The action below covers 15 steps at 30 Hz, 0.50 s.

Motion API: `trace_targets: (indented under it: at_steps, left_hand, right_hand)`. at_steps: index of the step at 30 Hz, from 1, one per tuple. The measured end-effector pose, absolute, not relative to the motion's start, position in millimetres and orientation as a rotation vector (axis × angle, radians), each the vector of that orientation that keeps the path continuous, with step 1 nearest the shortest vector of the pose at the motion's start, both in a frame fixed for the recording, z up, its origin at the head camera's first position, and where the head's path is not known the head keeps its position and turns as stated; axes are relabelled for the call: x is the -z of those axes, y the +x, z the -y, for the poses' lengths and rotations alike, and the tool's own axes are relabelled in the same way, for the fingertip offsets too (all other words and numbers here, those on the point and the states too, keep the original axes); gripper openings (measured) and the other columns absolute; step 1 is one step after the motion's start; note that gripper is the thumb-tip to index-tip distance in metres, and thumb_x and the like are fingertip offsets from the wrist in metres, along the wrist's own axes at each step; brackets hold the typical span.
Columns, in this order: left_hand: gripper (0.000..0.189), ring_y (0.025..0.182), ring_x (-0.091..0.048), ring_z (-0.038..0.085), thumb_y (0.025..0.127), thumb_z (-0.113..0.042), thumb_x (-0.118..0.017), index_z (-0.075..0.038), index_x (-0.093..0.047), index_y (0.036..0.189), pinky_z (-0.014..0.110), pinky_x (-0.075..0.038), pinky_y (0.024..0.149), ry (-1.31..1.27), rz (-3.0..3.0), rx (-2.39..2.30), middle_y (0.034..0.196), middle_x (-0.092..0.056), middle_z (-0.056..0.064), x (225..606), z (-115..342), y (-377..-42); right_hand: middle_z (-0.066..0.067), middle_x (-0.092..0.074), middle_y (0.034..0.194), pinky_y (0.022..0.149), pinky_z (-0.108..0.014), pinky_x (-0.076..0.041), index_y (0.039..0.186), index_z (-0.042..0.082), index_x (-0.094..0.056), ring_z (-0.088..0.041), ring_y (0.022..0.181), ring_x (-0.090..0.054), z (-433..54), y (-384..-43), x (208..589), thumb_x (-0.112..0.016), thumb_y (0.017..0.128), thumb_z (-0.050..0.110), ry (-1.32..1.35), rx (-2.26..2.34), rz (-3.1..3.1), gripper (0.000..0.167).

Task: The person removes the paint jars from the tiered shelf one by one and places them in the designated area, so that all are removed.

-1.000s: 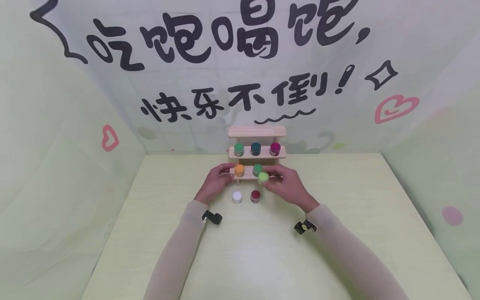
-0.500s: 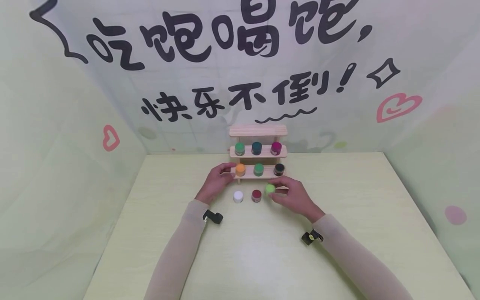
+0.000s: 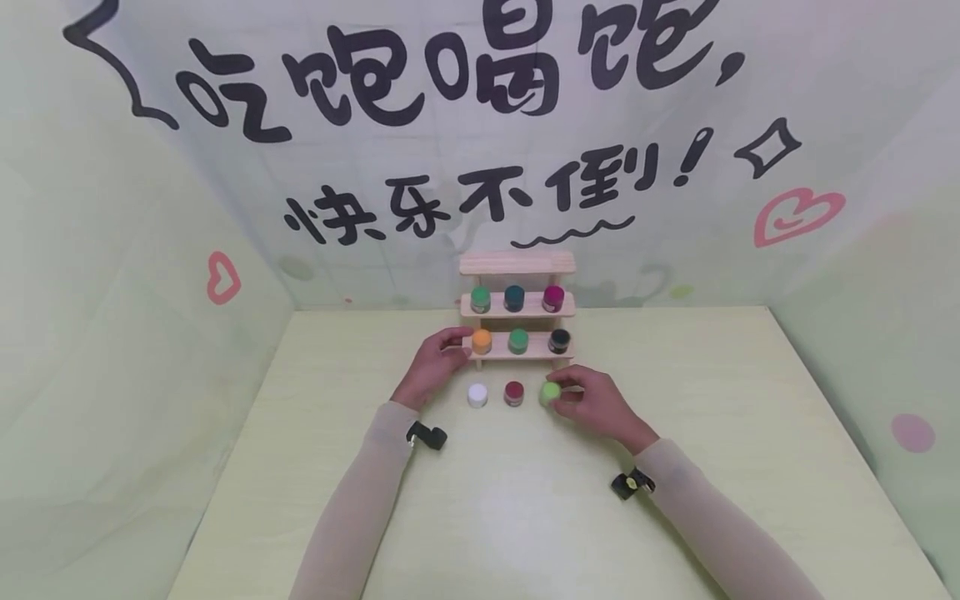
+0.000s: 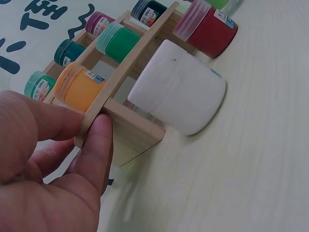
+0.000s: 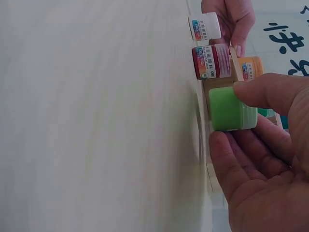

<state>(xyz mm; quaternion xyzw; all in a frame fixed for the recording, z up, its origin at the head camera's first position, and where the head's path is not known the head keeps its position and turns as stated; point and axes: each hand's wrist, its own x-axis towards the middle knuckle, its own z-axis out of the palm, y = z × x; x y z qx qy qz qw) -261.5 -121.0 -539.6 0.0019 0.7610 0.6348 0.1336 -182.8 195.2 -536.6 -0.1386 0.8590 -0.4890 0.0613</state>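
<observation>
My left hand point(image 3: 435, 360) pinches the left end of the lowest board of a small wooden tiered shelf point(image 3: 516, 263), beside an orange paint jar point(image 4: 79, 87). With thumb and fingers my right hand point(image 3: 596, 403) grips a light green paint jar point(image 5: 229, 108) in front of the shelf's right side. Whether that jar touches the table cannot be told. To its left a dark red paint jar point(image 3: 513, 393) and a white paint jar point(image 3: 477, 395) stand in a row on the table. A green jar point(image 3: 518, 341) and a black jar point(image 3: 559, 340) share the lowest board with the orange one.
The middle board bears a green jar point(image 3: 480, 299), a dark teal jar point(image 3: 513, 298) and a magenta jar point(image 3: 553, 298). Behind the shelf hangs a cloth point(image 3: 420, 275) with black lettering. The pale table point(image 3: 480, 517) stretches towards the front.
The right hand has brought the light green jar down and rightward from in front of the lowest board, uncovering the black jar. The left hand has kept its place on the shelf.
</observation>
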Motion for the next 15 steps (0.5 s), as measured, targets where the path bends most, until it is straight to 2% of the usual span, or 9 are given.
trace_targets:
  at_steps: [5, 15]
  left_hand:
    - [0.044, 0.123, -0.059, 0.025, 0.093, -0.012, -0.072, -0.024, -0.069, 0.136, 0.04, -0.052, 0.107, 0.01, -2.218, -1.842, 0.135, -0.063, 0.008, 539.2, 120.8, -262.1]
    - [0.044, 0.125, -0.059, 0.026, 0.094, -0.012, -0.072, -0.024, -0.068, 0.135, 0.042, -0.052, 0.109, -0.001, -2.218, -1.834, 0.137, -0.062, 0.009, 539.8, 119.4, -261.9]
  right_hand:
    - [-0.017, -0.072, 0.126, 0.094, -0.032, -0.063, 0.125, 0.001, -0.071, -0.029, 0.106, -0.076, -198.8, -183.7, 537.6, -0.083, 0.086, 0.001, -0.391, 1.445, -2.601, 0.041]
    - [-0.021, -0.07, 0.132, 0.098, -0.041, -0.062, 0.126, 0.001, -0.07, -0.033, 0.11, -0.075, -201.7, -183.0, 538.3, -0.081, 0.087, 0.001, -0.37, 1.42, -2.587, 0.04]
